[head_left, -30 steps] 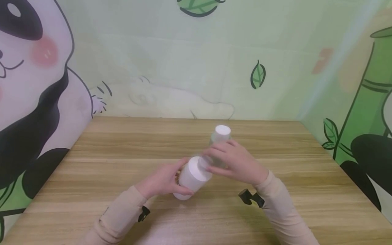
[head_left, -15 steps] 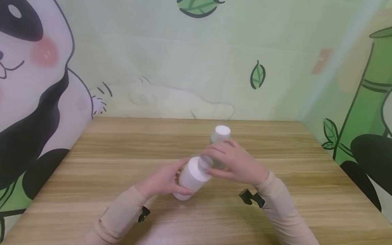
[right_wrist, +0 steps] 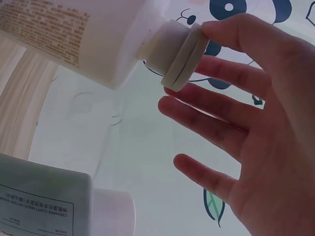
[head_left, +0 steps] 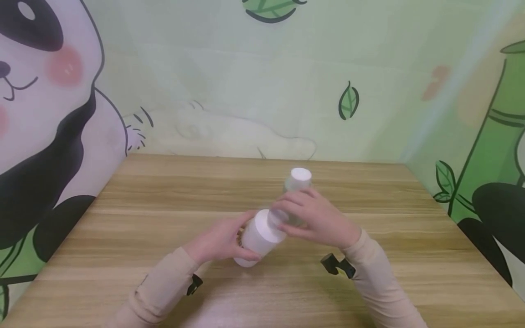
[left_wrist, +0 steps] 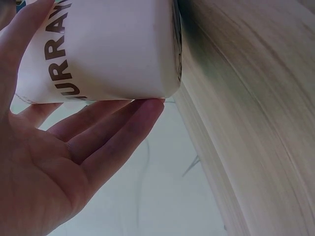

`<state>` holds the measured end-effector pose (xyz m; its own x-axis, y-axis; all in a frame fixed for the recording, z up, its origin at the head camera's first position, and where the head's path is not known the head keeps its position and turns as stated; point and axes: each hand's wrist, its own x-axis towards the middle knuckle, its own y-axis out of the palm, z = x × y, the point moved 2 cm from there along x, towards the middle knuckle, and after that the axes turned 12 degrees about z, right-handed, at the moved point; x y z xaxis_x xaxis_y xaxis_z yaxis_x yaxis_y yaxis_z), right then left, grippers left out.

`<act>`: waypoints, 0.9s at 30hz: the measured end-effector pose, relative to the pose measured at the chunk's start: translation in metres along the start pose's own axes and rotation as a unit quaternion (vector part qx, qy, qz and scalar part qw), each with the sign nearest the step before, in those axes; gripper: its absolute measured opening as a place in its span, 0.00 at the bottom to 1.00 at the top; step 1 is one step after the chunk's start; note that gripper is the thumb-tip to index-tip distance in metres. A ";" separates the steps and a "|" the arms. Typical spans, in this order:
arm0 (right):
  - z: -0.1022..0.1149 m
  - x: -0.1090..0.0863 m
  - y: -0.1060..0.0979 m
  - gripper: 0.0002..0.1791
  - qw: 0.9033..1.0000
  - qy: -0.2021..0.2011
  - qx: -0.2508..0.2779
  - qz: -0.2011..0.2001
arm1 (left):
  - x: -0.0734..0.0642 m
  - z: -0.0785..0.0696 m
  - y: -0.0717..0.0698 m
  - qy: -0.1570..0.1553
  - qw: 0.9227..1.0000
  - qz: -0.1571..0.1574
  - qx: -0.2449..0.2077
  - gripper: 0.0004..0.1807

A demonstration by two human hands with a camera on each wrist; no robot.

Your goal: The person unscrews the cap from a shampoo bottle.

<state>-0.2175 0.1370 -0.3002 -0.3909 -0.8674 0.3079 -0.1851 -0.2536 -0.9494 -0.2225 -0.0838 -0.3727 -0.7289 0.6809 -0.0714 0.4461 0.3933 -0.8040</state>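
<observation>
Gripping the white bottle (head_left: 257, 240) round its body in the left hand (head_left: 219, 241), pinching its cap (right_wrist: 184, 58) in the right hand (head_left: 317, 218), holding it squarely between the two, slanted lengthwise, cap-end up, towards the right!

From well above and on the near side of the white bottle (head_left: 262, 234), the head camera looks forward and down, while the left wrist camera closely faces its lower body and the right one its top end, sharing with the head view the second bottle (head_left: 298, 180) beyond it.
</observation>
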 end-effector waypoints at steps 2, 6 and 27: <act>0.000 0.000 0.000 0.22 1.000 -0.018 -0.001 -0.003 | 0.000 0.000 0.000 -0.005 1.000 0.002 -0.004 0.51; 0.000 0.001 0.000 0.23 0.999 -0.040 -0.005 0.000 | 0.001 0.000 0.000 -0.012 1.000 0.007 -0.015 0.51; 0.000 0.002 0.001 0.22 1.000 0.019 -0.017 0.000 | 0.000 -0.001 -0.001 -0.003 1.000 0.003 -0.008 0.51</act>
<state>-0.2181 0.1349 -0.3009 -0.4246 -0.8501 0.3116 -0.2161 -0.2390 -0.9467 -0.2224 -0.0834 -0.3717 -0.7290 0.6798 -0.0797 0.4592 0.3994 -0.7935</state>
